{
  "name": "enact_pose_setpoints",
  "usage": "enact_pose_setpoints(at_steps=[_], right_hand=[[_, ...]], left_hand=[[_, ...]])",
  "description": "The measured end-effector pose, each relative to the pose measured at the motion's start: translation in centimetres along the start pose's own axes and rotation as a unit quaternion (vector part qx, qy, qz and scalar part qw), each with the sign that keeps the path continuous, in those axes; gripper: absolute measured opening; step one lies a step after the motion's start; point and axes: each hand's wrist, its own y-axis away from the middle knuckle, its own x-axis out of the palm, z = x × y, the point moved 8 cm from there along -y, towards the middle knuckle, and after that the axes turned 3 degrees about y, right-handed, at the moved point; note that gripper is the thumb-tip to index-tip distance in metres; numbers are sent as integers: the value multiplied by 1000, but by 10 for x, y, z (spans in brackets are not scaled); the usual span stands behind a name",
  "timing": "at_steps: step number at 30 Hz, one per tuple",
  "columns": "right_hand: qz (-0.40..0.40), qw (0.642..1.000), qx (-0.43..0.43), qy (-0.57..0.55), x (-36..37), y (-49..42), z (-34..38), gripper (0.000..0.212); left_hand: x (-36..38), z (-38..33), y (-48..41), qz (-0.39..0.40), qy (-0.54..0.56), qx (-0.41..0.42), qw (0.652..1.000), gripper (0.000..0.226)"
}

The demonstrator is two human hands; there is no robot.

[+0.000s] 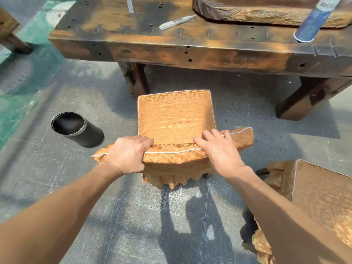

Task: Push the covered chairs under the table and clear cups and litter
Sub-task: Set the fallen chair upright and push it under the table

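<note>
Covered chair (pixel 175 115), gold patterned fabric: both hands clamp the top of its backrest. Left hand (pixel 127 155) curls over the left part, fingers in front, thumb behind. Right hand (pixel 221 151) grips the right part, fingers over the front edge. The hands are apart, with white piping visible between them. The chair stands on grey floor (pixel 133 216), seat facing the wooden table (pixel 171 52), front edge near a table leg. Black cylindrical bin (pixel 76 128) to its left. Second covered chair (pixel 320 197) to the right. On the table: blue cup (pixel 314 21), white wrapper (pixel 177 21).
</note>
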Motion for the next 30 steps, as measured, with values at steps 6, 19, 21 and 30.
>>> enact_pose_setpoints(at_steps=[6, 19, 21, 30], right_hand=[[-18, 999, 1, 26, 3, -63, -14, 52], [-5, 999, 33, 28, 2, -211, -26, 52], [-1, 999, 27, 38, -1, -228, -40, 54], [49, 995, 53, 71, -4, -263, -108, 51]], left_hand=[[-7, 49, -46, 9, -31, 6, 999, 37], [-26, 180, -160, 16, -48, 53, 997, 32], [-32, 185, -177, -8, -48, 60, 997, 33], [-32, 168, -246, 17, -18, 87, 996, 38]])
